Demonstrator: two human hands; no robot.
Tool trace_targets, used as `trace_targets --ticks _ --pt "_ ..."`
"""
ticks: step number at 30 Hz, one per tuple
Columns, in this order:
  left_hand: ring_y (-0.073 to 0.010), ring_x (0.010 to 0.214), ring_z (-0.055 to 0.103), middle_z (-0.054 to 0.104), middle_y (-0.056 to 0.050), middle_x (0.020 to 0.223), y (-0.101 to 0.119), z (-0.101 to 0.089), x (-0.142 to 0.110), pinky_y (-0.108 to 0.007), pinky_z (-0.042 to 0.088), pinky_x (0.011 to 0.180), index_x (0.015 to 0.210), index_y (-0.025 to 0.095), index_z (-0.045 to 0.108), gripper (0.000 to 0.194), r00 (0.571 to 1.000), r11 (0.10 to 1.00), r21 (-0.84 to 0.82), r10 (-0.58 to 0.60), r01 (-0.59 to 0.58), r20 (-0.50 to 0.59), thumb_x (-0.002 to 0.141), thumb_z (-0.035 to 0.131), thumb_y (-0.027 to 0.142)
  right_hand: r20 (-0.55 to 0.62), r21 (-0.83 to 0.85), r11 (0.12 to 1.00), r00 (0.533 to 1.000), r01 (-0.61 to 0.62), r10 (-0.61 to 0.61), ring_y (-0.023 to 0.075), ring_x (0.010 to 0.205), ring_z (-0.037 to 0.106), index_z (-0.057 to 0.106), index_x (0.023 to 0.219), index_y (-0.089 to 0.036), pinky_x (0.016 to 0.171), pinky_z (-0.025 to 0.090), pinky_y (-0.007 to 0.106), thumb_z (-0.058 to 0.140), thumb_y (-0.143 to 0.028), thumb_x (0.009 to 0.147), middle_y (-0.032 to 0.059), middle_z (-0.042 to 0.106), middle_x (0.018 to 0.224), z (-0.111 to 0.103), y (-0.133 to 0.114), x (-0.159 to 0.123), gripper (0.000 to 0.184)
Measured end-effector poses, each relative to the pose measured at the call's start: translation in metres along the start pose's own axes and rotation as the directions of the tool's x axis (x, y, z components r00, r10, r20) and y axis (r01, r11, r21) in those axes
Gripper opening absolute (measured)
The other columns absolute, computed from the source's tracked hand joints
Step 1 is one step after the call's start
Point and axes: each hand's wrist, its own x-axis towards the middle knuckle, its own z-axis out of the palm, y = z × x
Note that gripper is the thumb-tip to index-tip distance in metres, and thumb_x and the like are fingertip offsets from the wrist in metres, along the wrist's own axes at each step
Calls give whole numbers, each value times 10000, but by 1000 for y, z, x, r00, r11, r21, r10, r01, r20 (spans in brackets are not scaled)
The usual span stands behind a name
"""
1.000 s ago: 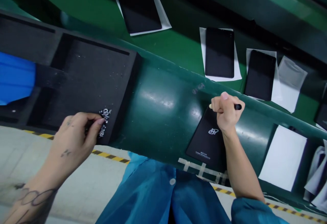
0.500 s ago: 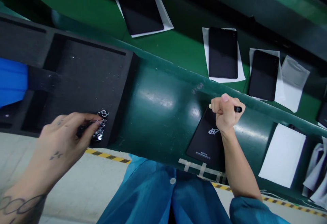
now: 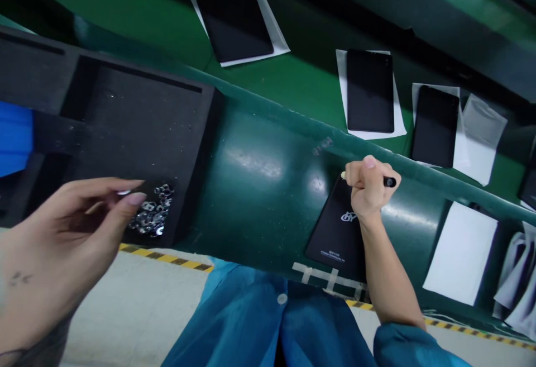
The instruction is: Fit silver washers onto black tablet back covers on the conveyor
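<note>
The left hand (image 3: 75,238) pinches one small shiny bit (image 3: 124,192) between its thumb and a finger. It is over the near edge of a black tray (image 3: 138,113), just beside a heap of little metal bits (image 3: 154,216) that lies in the tray's near right corner. The right hand (image 3: 371,188) makes a fist around a pen (image 3: 389,181) (its black end pokes out on one side and its pale tip on the other). That fist is over the top part of a black tablet (image 3: 335,241), and I cannot tell if it touches it. The tablet lies on the green table (image 3: 251,199), right in front of the person, with a white sign on its back. Some pale tape (image 3: 333,280) is stuck on the table near its bottom end. A white sheet (image 3: 460,252) lies on the table to the right. Behind the table, on a green strip (image 3: 301,82), three more black tablets (image 3: 371,90) lie on white papers (image 3: 400,124)
</note>
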Motion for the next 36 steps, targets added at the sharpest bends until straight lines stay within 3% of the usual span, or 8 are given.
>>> trace_targets --ticks 5,10,17,21,26,30,33,36 --pt "-128 811 699 775 2 1058 62 48 -23 -239 494 614 1093 277 832 143 930 910 -335 318 -244 185 1018 722 225 -76 7 999 996 39 -38 88 426 218 269 619 -242 462 165 304 630 -387 1105 -69 229 518 6 1 -3 622" --pt "-122 761 703 788 -38 1052 102 125 -53 -242 589 689 1166 235 803 173 764 751 -648 491 -128 418 1046 701 163 -193 -118 993 981 5 -28 104 433 257 293 614 -250 479 179 322 577 -477 1120 -58 258 522 13 1 -9 623" --pt "-192 1002 759 777 -70 1086 118 176 -69 -337 643 948 1186 221 769 179 687 622 -735 660 -271 305 1087 625 183 -150 -131 986 985 -106 86 109 461 270 294 592 -255 484 229 310 555 -677 1079 -55 280 521 19 -3 -1 695" --pt "-164 839 714 734 -30 968 118 180 -73 -420 635 1050 1228 225 736 182 731 629 -742 616 -231 294 1073 642 211 -208 54 984 962 -167 175 103 449 253 281 600 -255 451 226 279 561 -656 1078 -69 263 522 -8 -29 -2 684" --pt "-164 824 701 726 -23 938 118 166 -110 -483 551 1185 1083 222 742 99 783 638 -768 505 -55 363 1065 654 264 -361 -293 836 863 -464 353 141 525 501 671 883 -242 477 368 268 753 -617 967 6 657 741 -86 -65 -82 393" --pt "-176 878 700 708 -30 920 125 164 -147 -414 574 1106 964 216 718 167 770 633 -759 403 156 495 1064 656 334 -419 -465 606 763 -646 493 315 988 749 758 1184 -210 806 602 394 845 -656 847 123 808 1059 -110 -78 -169 566" --pt "-190 929 709 712 -45 930 137 177 -153 -365 600 1022 982 206 721 206 751 589 -756 351 287 559 1037 691 402 -441 -236 621 652 -747 617 219 689 673 728 1324 -179 578 528 323 858 -663 831 87 780 942 -103 -75 -199 703" --pt "-193 946 724 737 -65 984 159 207 -132 -329 624 942 1117 193 748 290 706 546 -761 379 351 598 976 762 447 -430 8 650 584 -760 688 82 444 340 664 1422 -172 402 264 234 907 -642 788 -67 561 659 -111 -68 -189 826"
